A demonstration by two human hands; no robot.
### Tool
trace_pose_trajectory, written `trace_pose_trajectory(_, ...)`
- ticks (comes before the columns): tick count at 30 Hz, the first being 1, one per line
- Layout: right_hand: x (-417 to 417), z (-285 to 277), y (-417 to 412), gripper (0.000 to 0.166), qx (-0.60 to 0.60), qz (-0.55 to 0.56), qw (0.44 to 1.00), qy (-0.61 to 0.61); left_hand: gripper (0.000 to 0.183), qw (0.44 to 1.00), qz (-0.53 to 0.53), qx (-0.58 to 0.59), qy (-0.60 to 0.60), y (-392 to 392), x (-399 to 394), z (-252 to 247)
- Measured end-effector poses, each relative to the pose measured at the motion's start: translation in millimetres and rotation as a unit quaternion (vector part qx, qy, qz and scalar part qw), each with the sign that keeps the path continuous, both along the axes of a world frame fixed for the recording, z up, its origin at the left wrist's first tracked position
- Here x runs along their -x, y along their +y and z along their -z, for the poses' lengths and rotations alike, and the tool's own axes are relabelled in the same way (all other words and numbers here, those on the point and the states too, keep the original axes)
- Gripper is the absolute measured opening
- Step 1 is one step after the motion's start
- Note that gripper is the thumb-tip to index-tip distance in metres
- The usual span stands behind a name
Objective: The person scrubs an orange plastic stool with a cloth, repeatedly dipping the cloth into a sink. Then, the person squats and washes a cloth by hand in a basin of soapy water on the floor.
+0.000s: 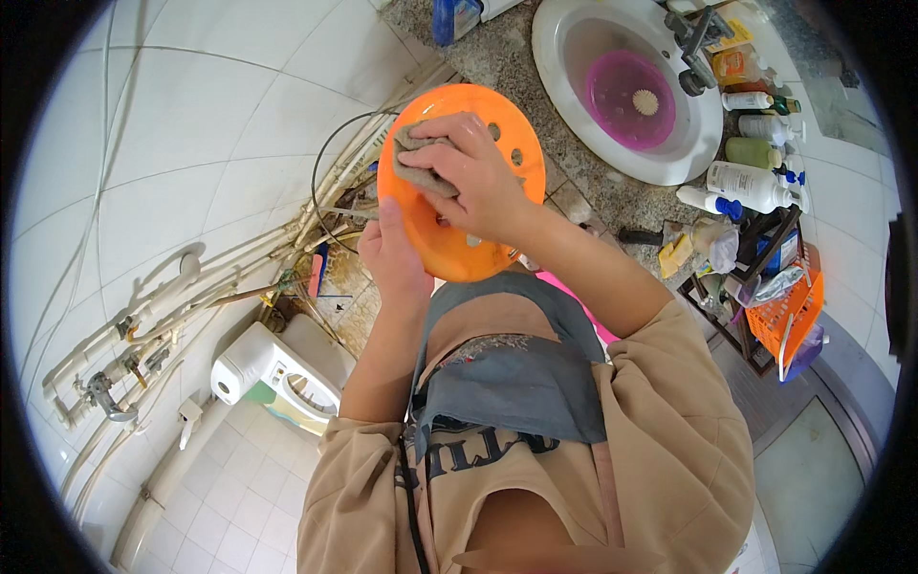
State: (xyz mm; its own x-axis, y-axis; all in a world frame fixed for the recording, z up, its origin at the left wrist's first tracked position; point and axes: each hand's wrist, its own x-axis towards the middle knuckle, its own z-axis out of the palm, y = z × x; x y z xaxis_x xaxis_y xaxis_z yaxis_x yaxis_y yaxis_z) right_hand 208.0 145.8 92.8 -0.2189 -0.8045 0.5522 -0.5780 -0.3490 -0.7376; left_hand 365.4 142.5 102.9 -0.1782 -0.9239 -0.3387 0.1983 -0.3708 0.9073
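Observation:
In front of me is a round orange plastic piece (pixel 459 267) with several holes through it, tilted so that its broad face shows. My left hand (pixel 394 255) grips its lower left edge, thumb on the face and the other fingers mostly hidden. My right hand (pixel 477 168) lies over the face, its fingers bunched around a grey-brown cloth (pixel 412 172) that presses on the orange surface. The underside of the orange piece cannot be seen.
A white washbasin (pixel 552 72) at upper right holds a pink basin (pixel 609 129) with a pale round object (pixel 645 102) in it. Several bottles (pixel 749 183) line the stone counter (pixel 502 50). Pipes (pixel 158 301) run along the left wall, above a white appliance (pixel 258 359).

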Motion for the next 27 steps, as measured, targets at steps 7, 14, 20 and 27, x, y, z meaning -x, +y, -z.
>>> trace_pose_trajectory(7, -0.1, -4.8, -12.6, 0.019, -0.028, 0.099, 0.995, 0.003, 0.043, 0.999, 0.027, -0.02, 0.004, 4.2, 7.3, -12.7)
trace_pose_trajectory(14, 4.7, -1.8, 17.3, 0.017, -0.029, -0.058, 0.998, -0.019, 0.046, 0.998, 0.0, -0.028, 0.057, -2.0, 15.3, -21.7)
trace_pose_trajectory(20, -26.4, -26.3, 10.4, 0.026, -0.049, 0.022, 0.998, 0.012, 0.043, 0.994, -0.053, -0.054, 0.077, -11.1, 17.5, -16.5)
trace_pose_trajectory(27, -5.8, 4.7, 66.8, 0.027, -0.072, -0.122, 0.99, 0.011, 0.044, 0.995, -0.025, -0.078, 0.053, -16.4, 9.8, -25.3)
